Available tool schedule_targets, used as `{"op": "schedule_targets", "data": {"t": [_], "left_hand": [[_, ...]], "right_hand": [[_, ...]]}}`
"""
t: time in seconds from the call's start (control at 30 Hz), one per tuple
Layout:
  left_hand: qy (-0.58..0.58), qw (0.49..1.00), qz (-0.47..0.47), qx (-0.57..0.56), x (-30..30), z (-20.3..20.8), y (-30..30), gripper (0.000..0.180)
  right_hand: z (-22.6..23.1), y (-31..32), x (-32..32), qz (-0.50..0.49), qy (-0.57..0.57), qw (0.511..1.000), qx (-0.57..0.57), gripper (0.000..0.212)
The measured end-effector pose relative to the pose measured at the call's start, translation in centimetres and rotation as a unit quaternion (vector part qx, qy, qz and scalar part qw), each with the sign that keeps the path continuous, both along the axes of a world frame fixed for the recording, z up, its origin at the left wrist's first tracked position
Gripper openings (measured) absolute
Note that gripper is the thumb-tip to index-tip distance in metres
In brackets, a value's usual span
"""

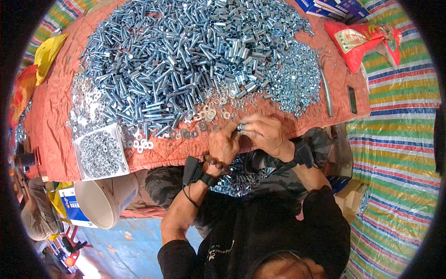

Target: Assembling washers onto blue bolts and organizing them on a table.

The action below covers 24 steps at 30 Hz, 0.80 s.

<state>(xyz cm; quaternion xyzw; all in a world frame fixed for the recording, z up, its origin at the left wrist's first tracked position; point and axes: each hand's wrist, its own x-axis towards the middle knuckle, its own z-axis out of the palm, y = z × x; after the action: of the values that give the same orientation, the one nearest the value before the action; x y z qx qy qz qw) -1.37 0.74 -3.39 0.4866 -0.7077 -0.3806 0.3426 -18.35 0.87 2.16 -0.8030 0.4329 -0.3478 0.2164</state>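
Observation:
My left hand and my right hand meet at the near edge of the cloth-covered table. Both are closed, fingertips together around a small shiny metal fastener; fingers hide most of it, so its exact kind cannot be made out. Just beyond my hands lie scattered flat washers and thin ring washers. A large heap of bolts fills the table's middle, with metal sleeves toward its right. Hex nuts are piled at the right. Below my hands, more metal fasteners sit between my knees.
A white tray of washers stands at the front left corner, above a white bucket. A metal rod lies right of the nuts, near a red bag. Another person sits at the far left.

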Motion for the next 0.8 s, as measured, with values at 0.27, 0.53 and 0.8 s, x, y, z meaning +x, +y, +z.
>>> {"op": "schedule_targets", "data": {"t": [0.27,0.53,0.8], "left_hand": [[0.052,0.998,0.013,-0.034,-0.3,-0.2,0.0,0.026],[0.061,0.998,0.015,0.001,-0.3,0.9,0.0,0.021],[0.084,0.995,0.034,0.034,-0.5,1.2,-0.4,0.014]], "right_hand": [[-0.1,0.4,0.7,-0.068,-0.011,0.995,0.074,0.022],[0.0,1.2,0.9,-0.110,-0.027,0.989,0.094,0.034],[1.5,2.6,0.4,-0.091,-0.146,0.951,0.258,0.044]]}}
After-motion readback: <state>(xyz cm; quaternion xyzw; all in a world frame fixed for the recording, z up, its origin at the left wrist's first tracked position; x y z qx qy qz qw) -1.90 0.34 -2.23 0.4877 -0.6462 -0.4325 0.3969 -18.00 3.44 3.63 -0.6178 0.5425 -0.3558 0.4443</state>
